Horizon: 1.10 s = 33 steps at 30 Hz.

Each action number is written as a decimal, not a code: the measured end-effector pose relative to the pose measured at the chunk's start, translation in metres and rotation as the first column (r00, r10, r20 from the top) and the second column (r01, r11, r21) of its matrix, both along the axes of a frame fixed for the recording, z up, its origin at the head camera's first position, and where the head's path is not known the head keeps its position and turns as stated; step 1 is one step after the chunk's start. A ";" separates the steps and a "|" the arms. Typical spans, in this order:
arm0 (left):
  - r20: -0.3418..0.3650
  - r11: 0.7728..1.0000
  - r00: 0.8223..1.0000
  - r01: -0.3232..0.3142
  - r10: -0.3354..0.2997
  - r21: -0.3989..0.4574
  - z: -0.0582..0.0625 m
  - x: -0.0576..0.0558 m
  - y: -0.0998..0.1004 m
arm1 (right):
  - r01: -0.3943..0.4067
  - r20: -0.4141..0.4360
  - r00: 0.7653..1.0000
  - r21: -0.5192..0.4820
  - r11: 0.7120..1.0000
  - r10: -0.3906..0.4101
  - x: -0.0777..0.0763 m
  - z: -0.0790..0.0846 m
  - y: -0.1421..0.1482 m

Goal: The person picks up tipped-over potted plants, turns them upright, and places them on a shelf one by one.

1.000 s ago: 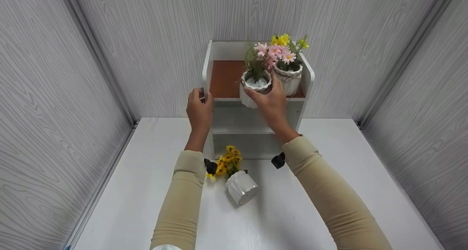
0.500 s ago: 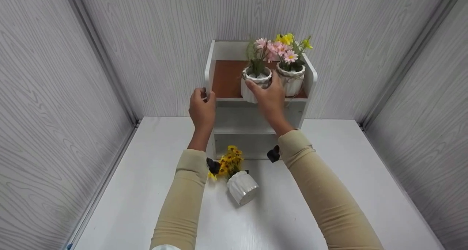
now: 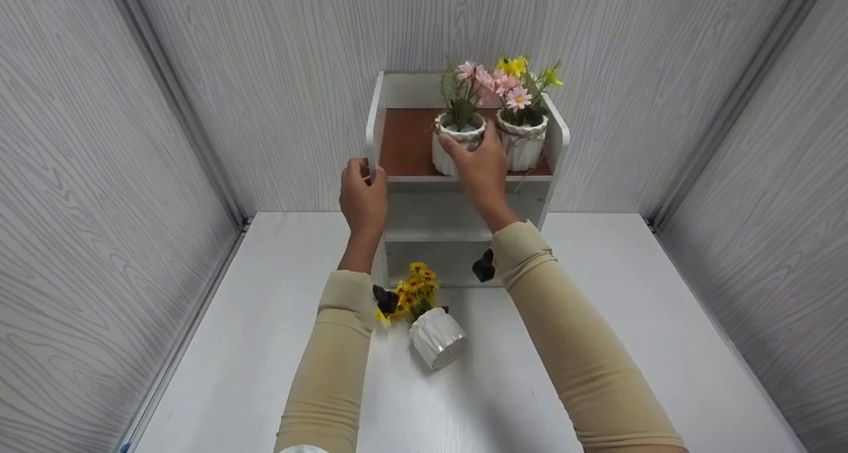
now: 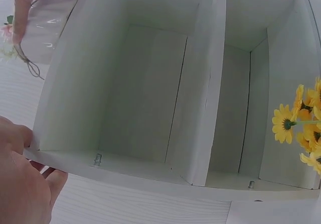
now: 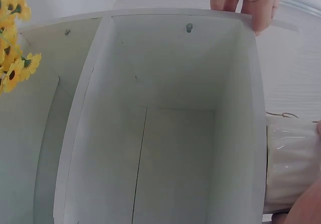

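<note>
Well, the right hand grips the pink-flowered pot atop the shelf whose side the left hand holds; releasing so close could knock the yellow-flowered pot at three o'clock.

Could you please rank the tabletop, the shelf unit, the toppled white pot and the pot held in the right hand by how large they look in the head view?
1. Tabletop
2. Shelf unit
3. Toppled pot and held pot: unsure; they look alike, and the right hand covers part of the latter.
</note>
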<state>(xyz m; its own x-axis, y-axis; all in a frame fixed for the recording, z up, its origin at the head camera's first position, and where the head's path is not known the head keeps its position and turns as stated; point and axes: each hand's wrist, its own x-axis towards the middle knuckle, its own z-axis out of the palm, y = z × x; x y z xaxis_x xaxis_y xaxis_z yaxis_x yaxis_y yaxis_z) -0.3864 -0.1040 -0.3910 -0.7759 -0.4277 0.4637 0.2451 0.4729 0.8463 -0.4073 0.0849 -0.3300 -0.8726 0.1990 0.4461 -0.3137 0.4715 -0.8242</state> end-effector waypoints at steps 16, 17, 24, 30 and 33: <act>0.002 0.999 1.000 0.022 -0.022 0.027 -0.003 0.003 0.002 | 0.007 0.038 0.999 0.025 1.000 -0.007 -0.007 -0.002 0.008; 0.003 0.999 1.000 0.023 -0.023 0.028 -0.003 0.003 0.002 | 0.005 0.041 0.999 0.021 1.000 -0.006 -0.007 -0.002 0.009; -0.002 1.000 1.000 0.011 -0.011 0.014 -0.002 0.003 0.000 | -0.024 0.070 0.997 0.002 1.000 0.024 -0.008 -0.003 0.010; 0.010 1.000 1.000 0.019 -0.020 0.024 -0.001 0.003 0.001 | -0.041 0.074 0.996 -0.044 0.998 0.044 -0.008 -0.009 0.008; 0.016 0.999 1.000 0.023 -0.023 0.029 -0.002 0.003 0.002 | -0.040 0.054 0.998 -0.059 0.997 0.043 -0.008 -0.011 0.007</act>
